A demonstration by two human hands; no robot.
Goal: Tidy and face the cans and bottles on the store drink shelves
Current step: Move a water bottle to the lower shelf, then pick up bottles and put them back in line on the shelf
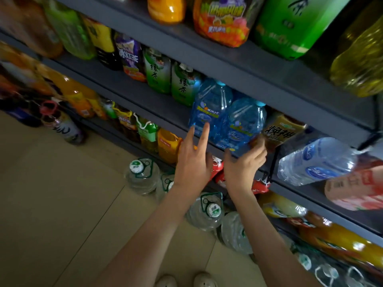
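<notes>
Two large blue water bottles stand side by side on the middle grey shelf (165,112). My left hand (193,162) reaches up with two straight fingers touching the lower front of the left blue bottle (209,106). My right hand (243,164) grips the base of the right blue bottle (243,123), fingers curled round its right side and thumb at the left. Both bottles carry yellow-green labels facing outward.
Green tea bottles (182,85) stand left of the blue ones, a brown-labelled bottle (279,131) to the right. A clear water bottle (315,162) juts out further right. Big water jugs (142,175) stand on the tiled floor below. More drink bottles fill the upper and lower shelves.
</notes>
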